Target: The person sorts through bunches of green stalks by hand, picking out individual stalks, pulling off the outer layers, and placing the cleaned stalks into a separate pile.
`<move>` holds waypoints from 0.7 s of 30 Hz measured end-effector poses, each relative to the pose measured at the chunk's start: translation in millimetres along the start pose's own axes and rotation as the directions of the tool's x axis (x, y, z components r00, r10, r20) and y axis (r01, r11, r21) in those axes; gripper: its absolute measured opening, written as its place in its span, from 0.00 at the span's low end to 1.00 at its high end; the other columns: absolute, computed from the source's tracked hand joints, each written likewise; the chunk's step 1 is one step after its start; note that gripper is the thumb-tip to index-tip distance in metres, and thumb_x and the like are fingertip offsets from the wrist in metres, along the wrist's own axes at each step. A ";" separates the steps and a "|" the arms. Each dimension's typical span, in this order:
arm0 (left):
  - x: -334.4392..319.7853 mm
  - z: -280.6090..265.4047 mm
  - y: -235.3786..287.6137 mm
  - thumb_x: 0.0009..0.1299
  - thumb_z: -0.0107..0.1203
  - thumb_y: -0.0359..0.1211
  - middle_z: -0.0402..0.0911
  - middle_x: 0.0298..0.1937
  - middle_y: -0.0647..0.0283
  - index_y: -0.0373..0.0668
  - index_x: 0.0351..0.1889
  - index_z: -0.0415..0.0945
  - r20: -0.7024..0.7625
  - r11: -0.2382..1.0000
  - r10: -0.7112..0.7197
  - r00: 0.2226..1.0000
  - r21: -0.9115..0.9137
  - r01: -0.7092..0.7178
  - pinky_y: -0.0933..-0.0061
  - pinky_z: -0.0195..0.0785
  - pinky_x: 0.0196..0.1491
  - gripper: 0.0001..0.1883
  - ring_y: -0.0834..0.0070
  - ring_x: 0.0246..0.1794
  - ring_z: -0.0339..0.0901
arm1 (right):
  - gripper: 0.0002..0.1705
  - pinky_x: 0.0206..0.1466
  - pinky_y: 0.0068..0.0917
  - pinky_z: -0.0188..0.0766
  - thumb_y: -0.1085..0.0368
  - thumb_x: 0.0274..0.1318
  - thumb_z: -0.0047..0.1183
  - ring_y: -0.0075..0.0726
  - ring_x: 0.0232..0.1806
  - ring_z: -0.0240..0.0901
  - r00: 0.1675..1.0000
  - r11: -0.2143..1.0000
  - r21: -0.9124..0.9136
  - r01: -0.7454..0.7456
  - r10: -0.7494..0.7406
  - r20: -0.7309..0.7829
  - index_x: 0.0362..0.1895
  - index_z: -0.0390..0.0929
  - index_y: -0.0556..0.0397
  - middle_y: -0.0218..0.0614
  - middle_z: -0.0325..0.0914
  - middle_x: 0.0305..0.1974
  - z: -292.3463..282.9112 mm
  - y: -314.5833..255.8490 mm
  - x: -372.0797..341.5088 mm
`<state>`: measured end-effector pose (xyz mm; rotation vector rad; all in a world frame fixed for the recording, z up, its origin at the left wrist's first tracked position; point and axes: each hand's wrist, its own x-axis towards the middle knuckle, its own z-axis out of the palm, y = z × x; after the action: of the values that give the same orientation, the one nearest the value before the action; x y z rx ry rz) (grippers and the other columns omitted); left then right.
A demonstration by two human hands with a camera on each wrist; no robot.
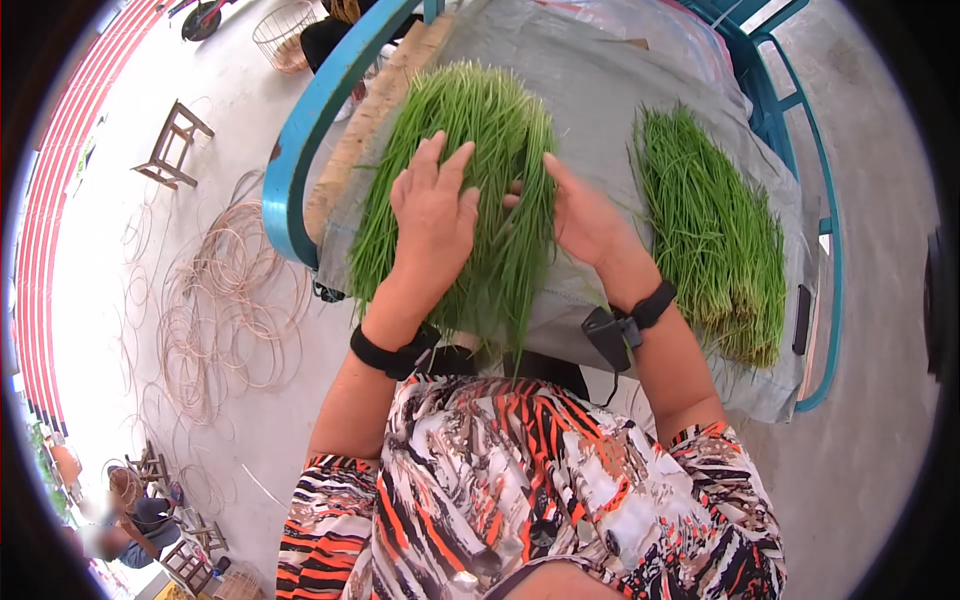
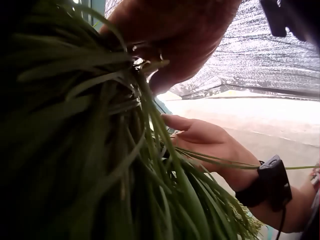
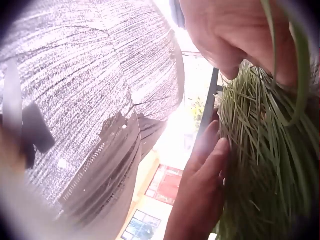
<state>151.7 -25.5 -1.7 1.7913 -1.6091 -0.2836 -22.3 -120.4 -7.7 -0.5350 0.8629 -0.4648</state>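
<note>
A broad pile of long green leaves [image 1: 470, 110] lies on a grey sheet in the head view. The left hand [image 1: 432, 215] rests on top of it, fingers spread and slightly bent over the leaves. At the pile's right side the right hand [image 1: 592, 222] touches a strand bundle, thumb up and palm facing the leaves; some of its fingers are hidden behind them. In the left wrist view the right hand [image 2: 205, 145] has leaves across its palm. The right wrist view shows the left hand [image 3: 197, 195] against the pile's side.
A second pile of green leaves [image 1: 710, 230] lies at the right of the grey sheet [image 1: 590, 90]. A blue metal frame [image 1: 290, 170] borders the surface, with a wooden strip [image 1: 340, 170] inside it. Coiled cane strips [image 1: 220, 310] and a small stool [image 1: 175, 145] are on the floor at left.
</note>
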 end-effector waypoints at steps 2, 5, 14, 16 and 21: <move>-10.6 -6.6 7.4 0.65 0.46 0.23 0.69 0.57 0.52 0.40 0.52 0.71 -0.182 0.997 0.045 0.982 -0.051 -0.055 0.62 0.55 0.60 0.17 0.56 0.58 0.65 | 0.26 0.49 0.45 0.75 0.48 0.67 0.36 0.41 0.46 0.73 0.999 0.997 0.058 -0.047 0.046 0.028 0.57 0.66 0.55 0.40 0.74 0.44 0.0 -7.4 -3.8; -32.5 -19.0 17.8 0.59 0.42 0.14 0.76 0.45 0.55 0.37 0.42 0.73 -0.310 0.976 0.036 0.950 -0.193 -0.100 0.64 0.64 0.50 0.16 0.57 0.46 0.70 | 0.27 0.52 0.50 0.72 0.46 0.67 0.34 0.42 0.49 0.70 0.996 0.991 0.117 -0.071 0.065 0.057 0.56 0.65 0.55 0.40 0.71 0.45 1.6 -14.7 -7.2; -63.5 -36.6 15.9 0.69 0.37 0.19 0.75 0.43 0.63 0.39 0.41 0.71 -0.292 0.762 -0.374 0.880 -0.638 0.112 0.80 0.64 0.43 0.12 0.81 0.40 0.70 | 0.27 0.59 0.40 0.61 0.47 0.66 0.36 0.34 0.55 0.66 0.998 0.998 0.016 0.053 -0.054 0.028 0.57 0.66 0.55 0.37 0.70 0.53 19.0 -14.4 -14.4; -61.9 -41.8 10.5 0.68 0.38 0.19 0.76 0.42 0.63 0.38 0.40 0.71 -0.289 0.705 -0.437 0.852 -0.698 0.125 0.80 0.64 0.42 0.11 0.81 0.39 0.71 | 0.25 0.58 0.36 0.60 0.49 0.65 0.39 0.30 0.54 0.64 0.993 0.967 -0.242 0.082 -0.100 -0.065 0.57 0.67 0.52 0.32 0.69 0.54 23.7 -12.2 -18.2; -61.4 -55.2 0.3 0.67 0.39 0.20 0.77 0.37 0.63 0.38 0.39 0.73 -0.268 0.587 -0.536 0.801 -0.800 0.125 0.80 0.63 0.41 0.11 0.81 0.38 0.72 | 0.21 0.57 0.33 0.59 0.51 0.63 0.44 0.28 0.53 0.63 0.995 0.939 -0.333 0.092 -0.100 -0.005 0.53 0.71 0.50 0.28 0.70 0.53 1.2 -10.1 -20.9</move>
<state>171.4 51.4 21.3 1.3152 -0.5859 -0.5405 -34.9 -115.7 11.3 -0.8874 0.9458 -0.4160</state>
